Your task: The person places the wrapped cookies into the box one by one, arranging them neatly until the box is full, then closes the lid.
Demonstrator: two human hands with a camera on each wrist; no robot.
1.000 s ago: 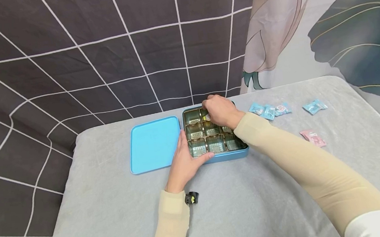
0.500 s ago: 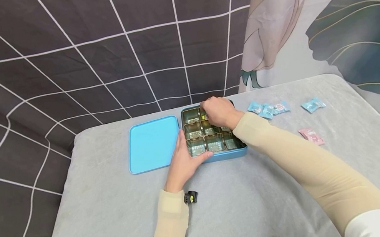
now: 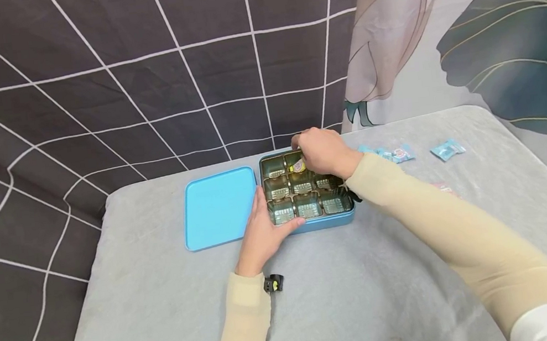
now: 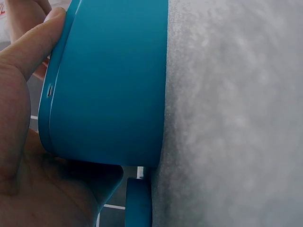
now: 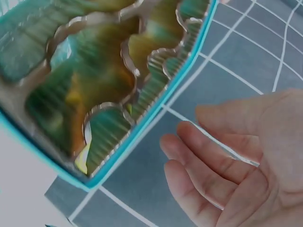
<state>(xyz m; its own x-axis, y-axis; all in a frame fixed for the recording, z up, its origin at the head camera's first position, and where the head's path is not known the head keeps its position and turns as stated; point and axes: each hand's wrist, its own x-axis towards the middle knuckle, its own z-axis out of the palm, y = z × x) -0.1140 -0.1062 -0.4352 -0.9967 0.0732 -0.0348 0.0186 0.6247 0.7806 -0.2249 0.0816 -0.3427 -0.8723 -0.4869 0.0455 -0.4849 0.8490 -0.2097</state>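
A blue tin (image 3: 329, 221) holds a dark plastic insert split into several compartments. A yellow-wrapped candy (image 3: 298, 166) lies in the far middle compartment, partly hidden by the right hand. My left hand (image 3: 266, 232) grips the tin's near left corner, thumb over the front rim and fingers along the left side; the left wrist view shows the thumb (image 4: 40, 42) at the rim. My right hand (image 3: 324, 151) is above the tin's far right part. In the right wrist view, its fingers (image 5: 208, 156) are loosely bent with nothing between them, apart from the tin.
The blue lid (image 3: 219, 206) lies left of the tin. Blue-wrapped candies (image 3: 402, 153) sit to the right, one blue candy (image 3: 447, 150) apart from them. A pink candy (image 3: 442, 187) is mostly behind the right sleeve. A dark gridded cloth (image 3: 145, 95) hangs behind the table.
My right hand has let go of the yellow-wrapped candy and lifted slightly up and right, uncovering it and more compartments. The left hand stays on the tin.
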